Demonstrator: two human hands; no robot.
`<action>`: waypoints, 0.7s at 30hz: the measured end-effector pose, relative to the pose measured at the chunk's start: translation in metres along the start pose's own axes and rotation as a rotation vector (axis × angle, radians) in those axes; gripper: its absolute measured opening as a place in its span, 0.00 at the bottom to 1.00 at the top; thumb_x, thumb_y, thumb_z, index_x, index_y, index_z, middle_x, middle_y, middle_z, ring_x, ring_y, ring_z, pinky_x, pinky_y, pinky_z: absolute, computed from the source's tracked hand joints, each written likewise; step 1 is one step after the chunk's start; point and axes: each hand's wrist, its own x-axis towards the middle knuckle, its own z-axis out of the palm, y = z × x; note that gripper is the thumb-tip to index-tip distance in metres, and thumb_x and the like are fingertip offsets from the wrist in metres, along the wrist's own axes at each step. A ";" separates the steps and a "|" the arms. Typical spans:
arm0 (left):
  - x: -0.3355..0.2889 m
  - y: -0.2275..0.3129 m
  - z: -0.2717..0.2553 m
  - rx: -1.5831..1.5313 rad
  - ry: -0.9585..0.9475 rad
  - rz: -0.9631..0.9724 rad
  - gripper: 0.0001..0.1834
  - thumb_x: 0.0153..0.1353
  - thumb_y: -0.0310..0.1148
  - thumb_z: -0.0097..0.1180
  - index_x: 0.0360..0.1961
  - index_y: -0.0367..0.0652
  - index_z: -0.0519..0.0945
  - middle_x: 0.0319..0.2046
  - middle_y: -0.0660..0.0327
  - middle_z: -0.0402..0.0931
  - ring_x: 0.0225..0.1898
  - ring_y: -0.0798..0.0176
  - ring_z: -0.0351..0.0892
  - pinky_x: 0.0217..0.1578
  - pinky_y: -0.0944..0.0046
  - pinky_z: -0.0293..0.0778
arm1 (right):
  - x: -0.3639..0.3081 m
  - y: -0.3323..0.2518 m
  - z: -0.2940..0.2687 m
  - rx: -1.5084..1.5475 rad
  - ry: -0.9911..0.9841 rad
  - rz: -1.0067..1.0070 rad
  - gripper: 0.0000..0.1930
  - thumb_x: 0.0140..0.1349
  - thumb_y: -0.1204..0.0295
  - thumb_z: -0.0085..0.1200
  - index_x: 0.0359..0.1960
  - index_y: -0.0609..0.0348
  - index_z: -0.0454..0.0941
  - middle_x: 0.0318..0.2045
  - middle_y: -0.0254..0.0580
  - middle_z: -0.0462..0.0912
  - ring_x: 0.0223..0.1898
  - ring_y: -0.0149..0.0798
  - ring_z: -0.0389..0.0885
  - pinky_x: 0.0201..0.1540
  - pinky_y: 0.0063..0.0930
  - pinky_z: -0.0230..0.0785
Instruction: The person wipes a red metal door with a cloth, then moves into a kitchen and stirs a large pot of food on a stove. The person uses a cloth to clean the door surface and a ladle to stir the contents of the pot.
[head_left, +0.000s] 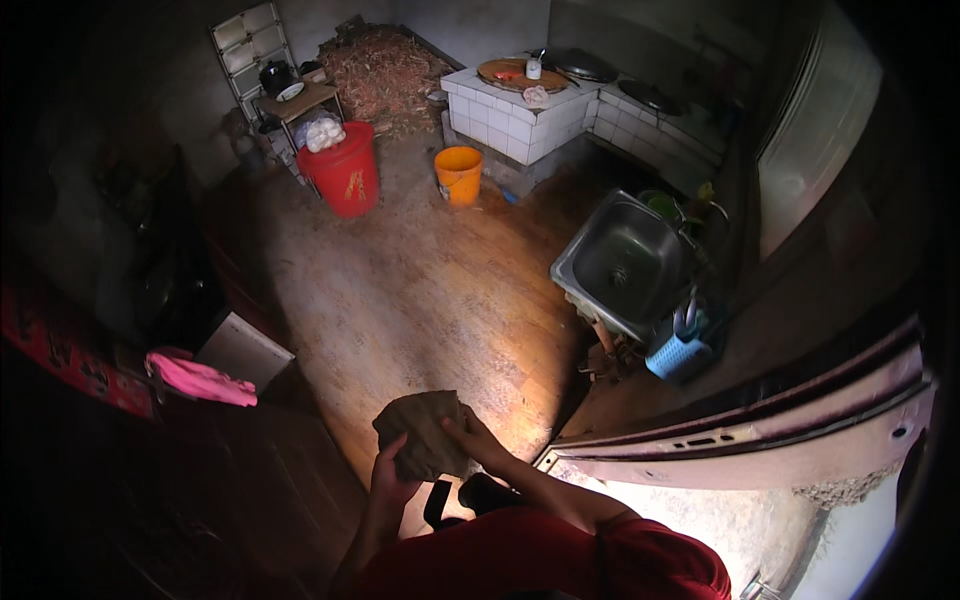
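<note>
A folded, crumpled grey-brown cloth [422, 430] is held up in front of my body, above the floor. My left hand [393, 472] grips its left lower edge, with the thumb lying on top. From the right, my right hand [474, 440] closes on the cloth's right side, the thumb pressed to its upper face. The fingers under the cloth are hidden.
Worn wooden-looking floor [420, 290] stretches ahead. A metal sink [625, 262] and a blue basket [678, 355] stand at right; a pink cloth [203, 380] hangs at left. Farther off are a red tub [345, 175], an orange bucket [459, 177] and a white-tiled stove [500, 122]. An open door frame [740, 440] lies right.
</note>
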 end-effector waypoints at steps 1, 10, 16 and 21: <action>0.012 0.015 0.014 -0.027 -0.012 -0.023 0.24 0.65 0.34 0.56 0.61 0.40 0.69 0.57 0.54 0.74 0.58 0.54 0.74 0.58 0.51 0.70 | 0.011 -0.020 -0.008 -0.056 -0.030 -0.006 0.32 0.69 0.55 0.52 0.68 0.57 0.58 0.59 0.46 0.72 0.62 0.39 0.69 0.64 0.34 0.63; 0.144 0.129 0.044 0.908 -0.303 0.472 0.28 0.66 0.44 0.52 0.64 0.43 0.66 0.60 0.53 0.70 0.61 0.49 0.70 0.60 0.45 0.68 | 0.149 -0.110 -0.035 -0.771 0.069 -0.111 0.26 0.64 0.61 0.56 0.63 0.54 0.68 0.46 0.53 0.80 0.50 0.51 0.80 0.53 0.38 0.72; 0.301 0.233 0.097 0.084 -0.102 -0.217 0.24 0.67 0.39 0.52 0.61 0.42 0.69 0.56 0.55 0.74 0.57 0.52 0.74 0.59 0.50 0.71 | 0.306 -0.126 -0.057 -0.793 0.136 -0.195 0.14 0.63 0.70 0.54 0.50 0.57 0.74 0.39 0.46 0.76 0.43 0.39 0.76 0.46 0.31 0.71; 0.419 0.353 0.141 0.132 -0.149 -0.299 0.21 0.67 0.34 0.53 0.59 0.41 0.71 0.53 0.54 0.76 0.56 0.54 0.75 0.57 0.51 0.72 | 0.441 -0.203 -0.048 -0.641 0.201 -0.279 0.20 0.65 0.65 0.57 0.54 0.62 0.72 0.50 0.50 0.72 0.49 0.47 0.78 0.51 0.33 0.74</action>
